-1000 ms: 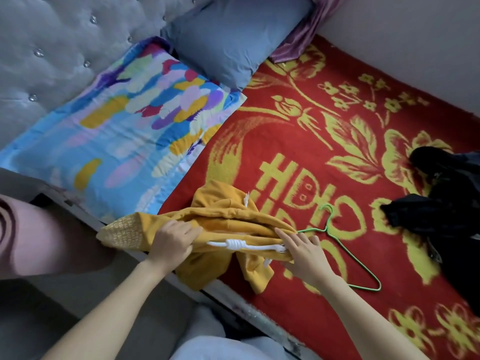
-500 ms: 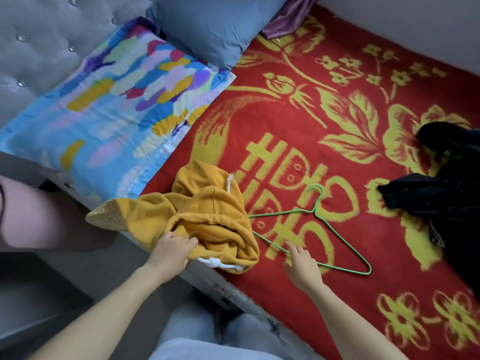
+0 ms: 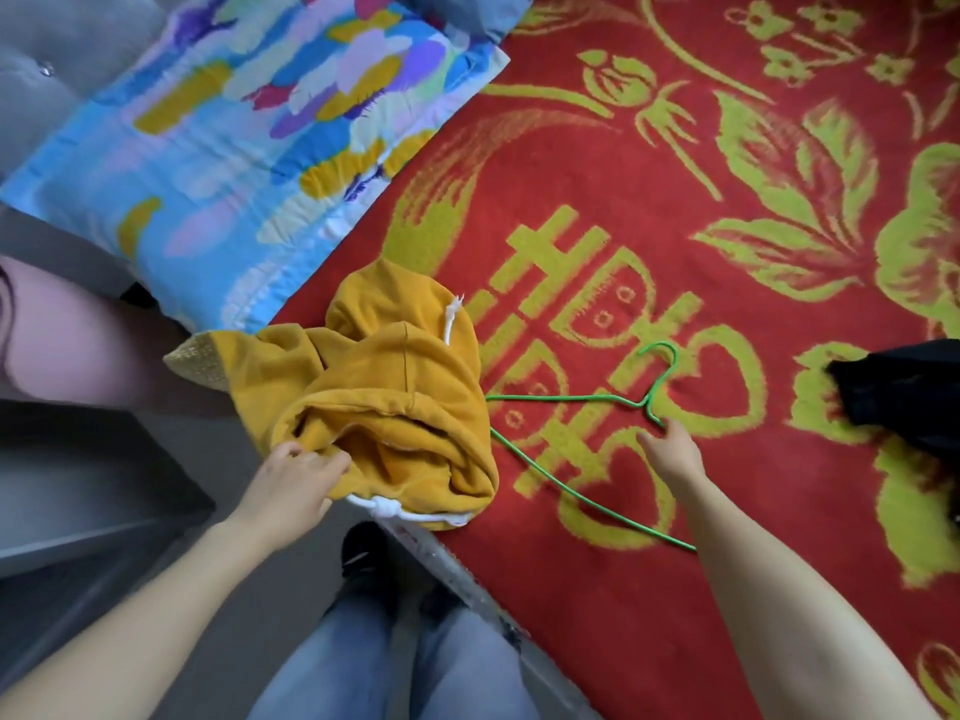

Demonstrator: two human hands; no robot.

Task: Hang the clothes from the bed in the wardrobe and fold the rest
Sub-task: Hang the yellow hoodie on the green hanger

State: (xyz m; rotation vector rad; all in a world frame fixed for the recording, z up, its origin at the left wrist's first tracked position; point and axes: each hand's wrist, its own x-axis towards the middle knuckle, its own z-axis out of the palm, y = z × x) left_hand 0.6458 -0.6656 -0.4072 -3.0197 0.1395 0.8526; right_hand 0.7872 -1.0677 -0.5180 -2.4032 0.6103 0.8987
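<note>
Right hand has moved up from the hanger's lower bar to its neck: fingertips sit at the wire just below the hook, thumb splayed left. You can't tell from this view whether they've closed on it. Left hand still grips the near edge of the yellow hoodie, fingers curled into the fabric. Hoodie is bunched at the bed's near edge, hood up top, one cuff hanging off to the left, knotted white drawstring along its bottom. Green wire hanger lies flat on the red-and-yellow blanket, its left end touching or slipping under the hoodie, hook pointing away from you. Black clothes are piled at the right edge, well apart from the hanger. Multicoloured pillow sits beyond the hoodie by the grey headboard. Your jeans show below.
</note>
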